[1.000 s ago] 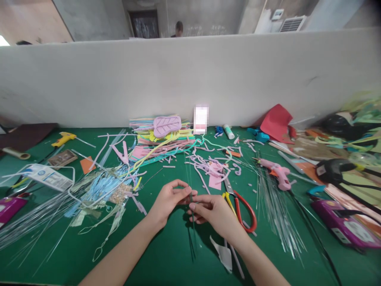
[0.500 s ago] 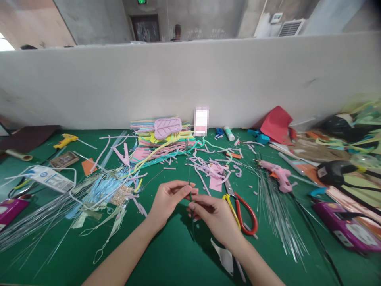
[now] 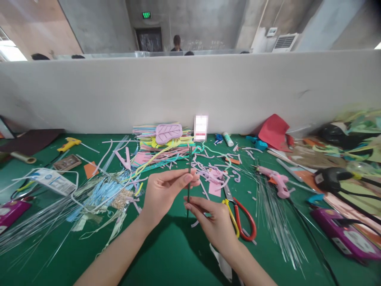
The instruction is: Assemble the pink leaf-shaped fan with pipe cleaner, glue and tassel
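Observation:
A thin dark green stick (image 3: 190, 159) stands nearly upright in front of me, above the green table top. My left hand (image 3: 162, 192) pinches it around its middle between thumb and fingers. Lower down, my right hand (image 3: 212, 218) also pinches the stick, with its lower end poking out below the fingertips. Beside my right hand lie scissors (image 3: 252, 225) with red and yellow handles. Short lilac fuzzy pieces (image 3: 211, 173) are scattered beyond my hands.
Colourful pipe cleaners (image 3: 154, 157) lie beneath a lilac leaf-patterned mould (image 3: 168, 134). A pink glue gun (image 3: 279, 180) and thin wires (image 3: 276, 222) are at right. A yellow glue gun (image 3: 69, 144) and blue strands (image 3: 104, 188) are at left. A pale partition (image 3: 184, 87) closes off the back.
My left hand has risen a little along the stick, widening the gap between my hands. The stick stands slightly straighter. My view has tilted up a little.

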{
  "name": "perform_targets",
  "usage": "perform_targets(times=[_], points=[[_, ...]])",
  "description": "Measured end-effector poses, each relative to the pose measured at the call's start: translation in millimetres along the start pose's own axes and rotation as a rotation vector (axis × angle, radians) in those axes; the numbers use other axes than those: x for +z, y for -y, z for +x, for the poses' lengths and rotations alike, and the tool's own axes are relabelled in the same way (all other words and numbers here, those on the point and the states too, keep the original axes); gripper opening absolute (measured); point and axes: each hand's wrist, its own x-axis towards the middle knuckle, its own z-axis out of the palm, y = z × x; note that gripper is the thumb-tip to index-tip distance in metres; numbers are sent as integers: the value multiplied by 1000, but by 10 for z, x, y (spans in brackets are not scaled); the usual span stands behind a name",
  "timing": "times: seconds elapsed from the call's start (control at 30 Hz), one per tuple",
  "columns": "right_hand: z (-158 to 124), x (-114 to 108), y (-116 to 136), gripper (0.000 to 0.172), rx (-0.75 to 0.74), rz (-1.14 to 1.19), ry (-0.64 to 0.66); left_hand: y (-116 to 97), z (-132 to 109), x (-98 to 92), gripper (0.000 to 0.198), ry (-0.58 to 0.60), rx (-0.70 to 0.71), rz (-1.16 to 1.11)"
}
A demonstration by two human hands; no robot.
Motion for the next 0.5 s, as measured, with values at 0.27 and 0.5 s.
perform_targets(times=[0.27, 0.5], points=[[-28, 30, -84, 17, -11, -1, 14, -3, -25, -4, 7, 16, 42, -10], [-7, -59, 41, 20, 106, -3, 90, 40, -23, -32, 6, 6, 47, 28]])
